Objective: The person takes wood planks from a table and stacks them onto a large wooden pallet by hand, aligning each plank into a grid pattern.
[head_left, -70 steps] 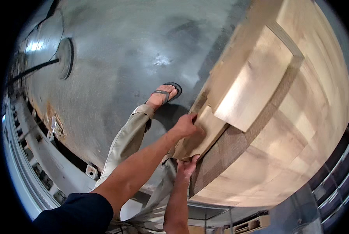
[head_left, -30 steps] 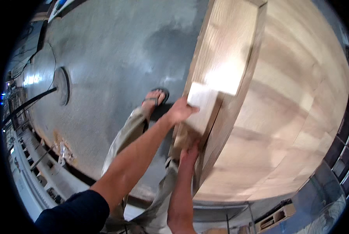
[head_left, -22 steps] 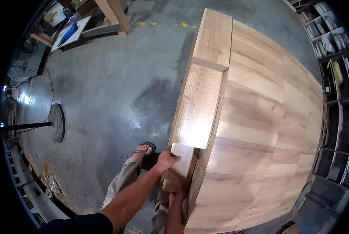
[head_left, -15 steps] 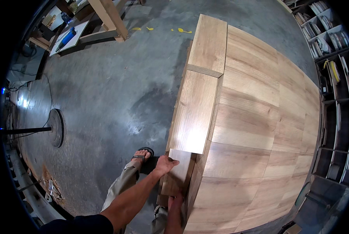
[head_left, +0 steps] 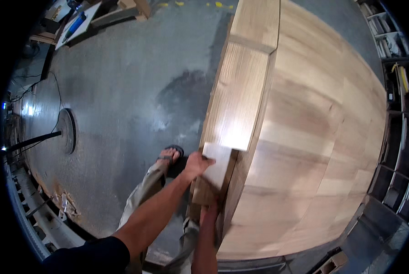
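Observation:
My left hand point(head_left: 199, 165) grips the left edge of a short wood-grain board point(head_left: 217, 170), its thumb lying over the top face. At the near end of this board is my right hand point(head_left: 210, 212), with its fingers partly hidden under the end. The board's far end meets a longer wood-grain board point(head_left: 237, 96) that lies in the same row. Along the right of this row stands a wide, low stack of wood-grain panels point(head_left: 300, 150), laid side by side.
Another wood-grain block point(head_left: 255, 25) stands at the row's far end. A round black stand base point(head_left: 68, 131) sits on the grey floor at left. Shelves of boards point(head_left: 398, 132) line the right side. A blue tool point(head_left: 76, 25) lies on a white board at far left.
The view has shifted, so the boards and my hands sit higher in the picture. Both hands keep their places on the short board, which shows no clear movement against the row.

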`<state>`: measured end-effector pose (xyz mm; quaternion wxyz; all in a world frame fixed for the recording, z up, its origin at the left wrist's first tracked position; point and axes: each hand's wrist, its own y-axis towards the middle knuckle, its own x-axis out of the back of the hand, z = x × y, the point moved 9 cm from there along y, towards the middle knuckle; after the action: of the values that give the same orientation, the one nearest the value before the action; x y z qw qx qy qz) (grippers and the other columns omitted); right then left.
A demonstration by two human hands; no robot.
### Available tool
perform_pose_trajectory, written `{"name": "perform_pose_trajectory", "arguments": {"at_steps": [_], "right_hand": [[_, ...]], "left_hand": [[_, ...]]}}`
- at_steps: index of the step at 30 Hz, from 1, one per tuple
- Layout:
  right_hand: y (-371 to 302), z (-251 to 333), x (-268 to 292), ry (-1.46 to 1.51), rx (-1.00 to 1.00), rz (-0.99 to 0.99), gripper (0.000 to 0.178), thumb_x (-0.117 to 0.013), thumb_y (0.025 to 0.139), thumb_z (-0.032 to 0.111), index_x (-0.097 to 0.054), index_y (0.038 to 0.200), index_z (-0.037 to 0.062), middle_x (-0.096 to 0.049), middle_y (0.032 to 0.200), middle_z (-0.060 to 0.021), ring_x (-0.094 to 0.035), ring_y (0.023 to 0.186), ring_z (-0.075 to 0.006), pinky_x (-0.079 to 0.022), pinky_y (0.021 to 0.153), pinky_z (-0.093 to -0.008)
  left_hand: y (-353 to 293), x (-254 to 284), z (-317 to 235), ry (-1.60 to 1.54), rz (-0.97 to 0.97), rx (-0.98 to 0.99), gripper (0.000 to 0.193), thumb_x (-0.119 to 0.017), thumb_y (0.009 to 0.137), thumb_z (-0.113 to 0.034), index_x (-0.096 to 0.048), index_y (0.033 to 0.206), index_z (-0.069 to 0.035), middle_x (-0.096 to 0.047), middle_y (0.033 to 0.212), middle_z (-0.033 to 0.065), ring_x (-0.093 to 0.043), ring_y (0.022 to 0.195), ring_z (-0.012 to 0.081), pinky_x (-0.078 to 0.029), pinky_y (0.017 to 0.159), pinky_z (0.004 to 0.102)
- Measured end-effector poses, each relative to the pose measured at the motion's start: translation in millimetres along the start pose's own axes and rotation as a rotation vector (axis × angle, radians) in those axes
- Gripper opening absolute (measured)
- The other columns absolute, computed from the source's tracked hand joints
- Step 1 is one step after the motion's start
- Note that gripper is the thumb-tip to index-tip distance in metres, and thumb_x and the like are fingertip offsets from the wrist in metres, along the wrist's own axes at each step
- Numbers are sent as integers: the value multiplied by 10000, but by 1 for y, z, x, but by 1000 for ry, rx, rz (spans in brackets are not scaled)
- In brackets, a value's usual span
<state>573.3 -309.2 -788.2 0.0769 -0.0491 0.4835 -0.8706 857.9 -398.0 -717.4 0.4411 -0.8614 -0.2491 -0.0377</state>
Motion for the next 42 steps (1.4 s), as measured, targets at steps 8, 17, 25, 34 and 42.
{"name": "perform_pose_trajectory", "arguments": {"at_steps": [8, 17, 25, 34, 42], "right_hand": [[-21, 41, -38, 560, -210, -169, 524, -498, 922, 312, -343, 1345, 46, -390, 1346, -98, -369, 1242, -205, -286, 1053, -370], [-37, 40, -44, 513, -119, -330, 493, -640, 841, 345, -462, 1164, 17, -490, 1140, -72, -479, 1024, -161, -372, 883, -313], [-48, 18, -48, 716, -71, -557, 286, -719, 789, 228, -519, 904, 58, -530, 851, -7, -470, 803, -115, -400, 731, -265], [-51, 13, -27, 703, -58, -600, 294, -754, 755, 174, -467, 723, 118, -514, 715, 29, -448, 676, -86, -383, 591, -252], [-47, 17, -37, 742, -71, -603, 486, -732, 771, 127, -279, 600, 177, -345, 620, 68, -333, 601, -74, -303, 539, -253]], "left_hand": [[16, 8, 1, -109, -25, -61, 329, -717, 750, -171, -638, 967, 63, -668, 862, 93, -596, 768, 146, -479, 693, 307], [15, 6, -1, -219, 33, 154, 381, -760, 713, -219, -627, 873, 100, -609, 788, 64, -515, 660, 158, -436, 631, 310], [16, -4, -1, -329, 93, 83, 318, -718, 740, -189, -637, 883, 82, -635, 839, 89, -578, 738, 171, -455, 678, 312], [5, -17, -17, -369, 254, -195, 256, -654, 788, -131, -631, 954, 62, -633, 892, 79, -585, 787, 164, -464, 713, 300], [4, 1, -17, -233, 55, 142, 279, -708, 739, -136, -635, 912, 69, -637, 853, 88, -589, 742, 178, -464, 657, 319]]}}
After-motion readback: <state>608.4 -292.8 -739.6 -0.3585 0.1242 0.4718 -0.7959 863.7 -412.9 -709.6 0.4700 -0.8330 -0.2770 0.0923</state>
